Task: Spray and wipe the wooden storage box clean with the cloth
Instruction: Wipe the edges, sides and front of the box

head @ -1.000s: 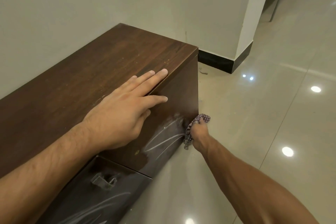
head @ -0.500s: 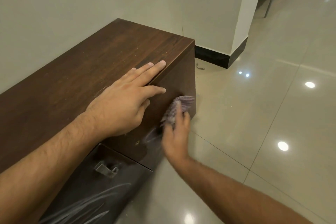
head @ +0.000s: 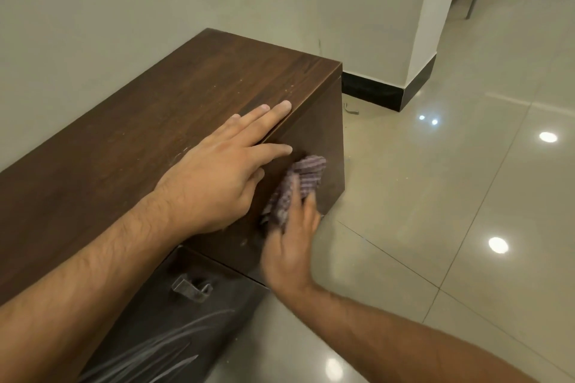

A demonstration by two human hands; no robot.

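The long dark wooden storage box (head: 155, 121) stands against the wall on the left. My left hand (head: 217, 180) lies flat on its top near the front edge, fingers spread and the thumb over the edge. My right hand (head: 289, 252) presses a checked purple cloth (head: 295, 186) against the upper part of the box's front face, just below my left thumb. The hand is blurred by motion. A lower front panel with a metal handle (head: 191, 288) shows white wet streaks. No spray bottle is in view.
Glossy beige floor tiles (head: 435, 227) spread to the right with ceiling-light reflections. A white pillar with a black skirting (head: 417, 81) stands behind the box's far end. A small bit of debris (head: 350, 109) lies on the floor by that skirting. Furniture legs show at top right.
My right hand has brought the cloth up from the box's lower front corner near the floor to the upper front face. The white streaks there are gone. My left hand has stayed put.
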